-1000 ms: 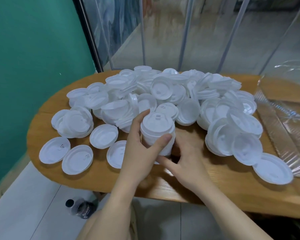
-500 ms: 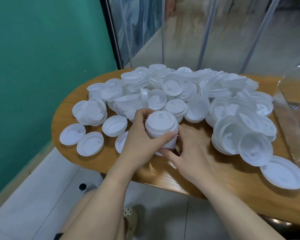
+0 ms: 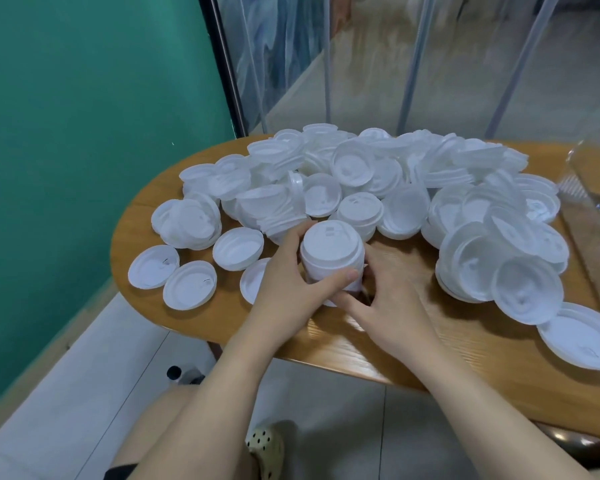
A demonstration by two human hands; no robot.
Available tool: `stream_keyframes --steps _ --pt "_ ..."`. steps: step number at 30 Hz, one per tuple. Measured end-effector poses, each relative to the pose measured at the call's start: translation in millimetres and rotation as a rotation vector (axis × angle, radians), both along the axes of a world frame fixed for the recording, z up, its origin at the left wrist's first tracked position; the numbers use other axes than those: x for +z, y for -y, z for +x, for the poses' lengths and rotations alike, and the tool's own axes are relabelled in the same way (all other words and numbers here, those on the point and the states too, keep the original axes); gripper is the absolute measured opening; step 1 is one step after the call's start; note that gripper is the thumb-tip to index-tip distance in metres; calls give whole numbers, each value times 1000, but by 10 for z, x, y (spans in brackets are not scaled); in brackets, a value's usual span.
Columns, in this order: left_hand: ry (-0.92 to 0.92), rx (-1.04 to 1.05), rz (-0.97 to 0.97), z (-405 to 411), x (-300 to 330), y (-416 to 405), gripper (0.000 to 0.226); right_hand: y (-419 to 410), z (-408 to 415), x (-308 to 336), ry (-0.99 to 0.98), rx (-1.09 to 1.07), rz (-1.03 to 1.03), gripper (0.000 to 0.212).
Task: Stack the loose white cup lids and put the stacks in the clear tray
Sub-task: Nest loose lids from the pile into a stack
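The step in hand looks like stack-building: a short stack of lids (image 3: 331, 261) stands upright on the tabletop (image 3: 413, 344), near its front edge and just in front of the big pile of loose lids (image 3: 371, 174).

The left hand (image 3: 298, 285) wraps the stack from the left, thumb across its front and fingers curled behind, so that grip is grasping the stack. The right hand (image 3: 392, 292) lies against the stack's lower right side with its fingers reaching in at the base; whether they pinch a lid, hold the stack or only steady it is hidden, so I cannot tell that grip's state.

The clear tray (image 3: 596, 209) sits at the far right edge of the view, well apart from the stack, and only part of it shows; no stack can be seen in that part. A few single lids (image 3: 189, 285) lie flat to the left of the hands, and one more (image 3: 582, 336) at the right front.

By my judgement the task is at an early stage, since most lids lie loose. The next move calls either for another lid to be set squarely on top, rim aligned so it nests, or for the stack to be lifted with both hands and carried right to the tray, held firmly enough that the column does not lean or shed lids.
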State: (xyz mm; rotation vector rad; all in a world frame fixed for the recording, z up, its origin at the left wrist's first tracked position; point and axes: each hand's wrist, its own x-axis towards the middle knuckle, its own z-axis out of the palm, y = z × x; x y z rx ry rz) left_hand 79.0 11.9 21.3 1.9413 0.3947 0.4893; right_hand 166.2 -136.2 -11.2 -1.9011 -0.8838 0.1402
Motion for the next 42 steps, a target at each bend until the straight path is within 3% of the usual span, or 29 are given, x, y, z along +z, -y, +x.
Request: stream_keyframes --steps 5,10,13,21,26,32,38,42 --pt "-111 -83 217 -246 83 -175 105 14 -6 -6 -1 -22 -32 60" --pt "-73 27 322 -502 148 -495 70 14 -1 -8 -28 -41 -48 67" --pt "-195 104 431 -506 92 -599 49 16 -4 -5 -45 -34 -48 67" --pt "-414 89 635 -391 15 -613 89 15 -37 22 -40 -57 -30 67" --pt "-413 66 554 -365 2 -587 92 20 -44 31 -56 -68 -27 66" --pt "-461 17 630 -365 23 -518 99 12 -60 44 -97 -62 -19 75" --pt "-407 106 475 -367 96 -526 92 5 -86 99 9 -55 -75 72" --pt "-259 219 309 -353 99 -526 83 -19 -71 78 26 -61 -72 71"
